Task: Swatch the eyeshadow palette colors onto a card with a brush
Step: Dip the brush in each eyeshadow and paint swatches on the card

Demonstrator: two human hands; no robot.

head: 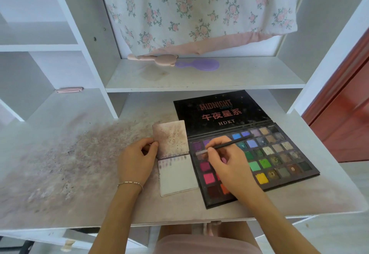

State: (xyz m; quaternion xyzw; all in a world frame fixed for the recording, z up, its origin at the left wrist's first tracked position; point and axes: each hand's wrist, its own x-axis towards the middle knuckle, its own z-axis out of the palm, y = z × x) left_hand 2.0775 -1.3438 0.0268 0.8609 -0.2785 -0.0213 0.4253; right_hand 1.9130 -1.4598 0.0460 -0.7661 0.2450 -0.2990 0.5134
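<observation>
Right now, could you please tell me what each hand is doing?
Left hand: pinching the left edge of the card.
Right hand: gripping the brush, its tip over the palette.

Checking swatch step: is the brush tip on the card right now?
No. The brush held by the right hand has its tip over the purple pans of the palette, not the card.
</observation>
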